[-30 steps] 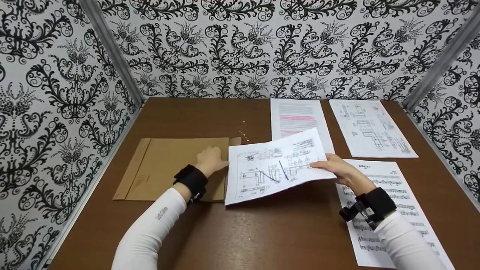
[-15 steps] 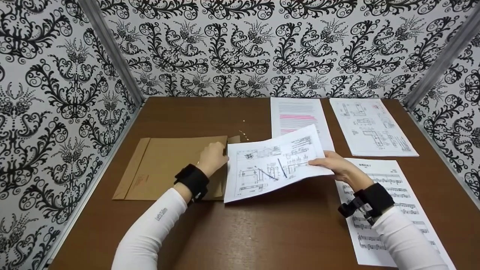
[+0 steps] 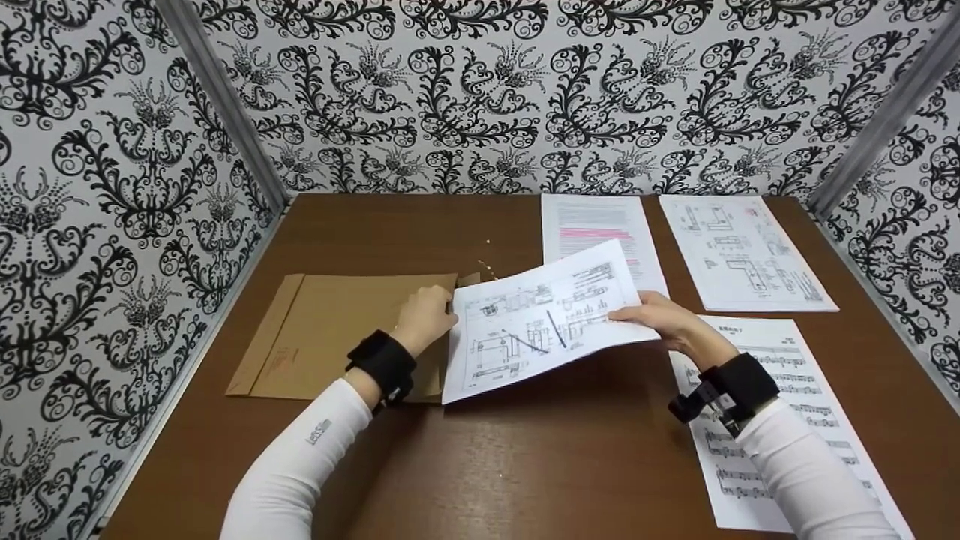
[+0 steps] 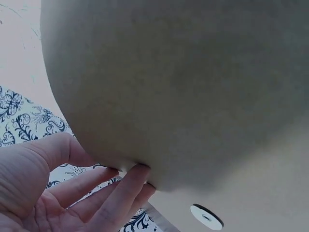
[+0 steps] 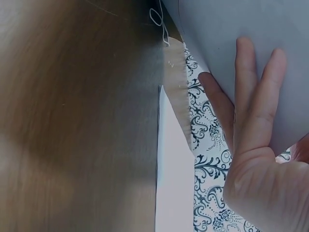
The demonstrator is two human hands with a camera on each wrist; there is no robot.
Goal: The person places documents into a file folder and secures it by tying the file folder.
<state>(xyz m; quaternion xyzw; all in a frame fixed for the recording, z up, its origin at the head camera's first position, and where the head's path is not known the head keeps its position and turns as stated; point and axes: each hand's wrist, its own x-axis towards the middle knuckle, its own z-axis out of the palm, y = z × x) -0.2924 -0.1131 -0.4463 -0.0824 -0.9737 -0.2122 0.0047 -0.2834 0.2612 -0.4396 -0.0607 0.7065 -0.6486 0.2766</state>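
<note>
A brown kraft envelope (image 3: 337,330) lies on the left of the table, its mouth facing right. My left hand (image 3: 425,319) grips the mouth's edge; in the left wrist view its thumb and fingers pinch the brown panel (image 4: 169,96). Below the panel shows a round white button (image 4: 206,216). With my right hand (image 3: 667,322) I hold white paper with a technical drawing (image 3: 525,322), thumb on top, fingers spread beneath. The paper is tilted, its right end raised. Its left edge meets the envelope mouth; I cannot tell whether any part is inside.
Pink-highlighted text pages (image 3: 592,217) lie behind the held paper. Another drawing (image 3: 750,255) is at the back right, and sheet music (image 3: 787,420) lies under my right forearm. A thin string (image 5: 159,21) trails near the envelope. Patterned walls (image 3: 480,97) enclose the table.
My right hand has moved a little left with the drawing paper, whose far right corner has also shifted left. The left hand stays at the envelope's mouth.
</note>
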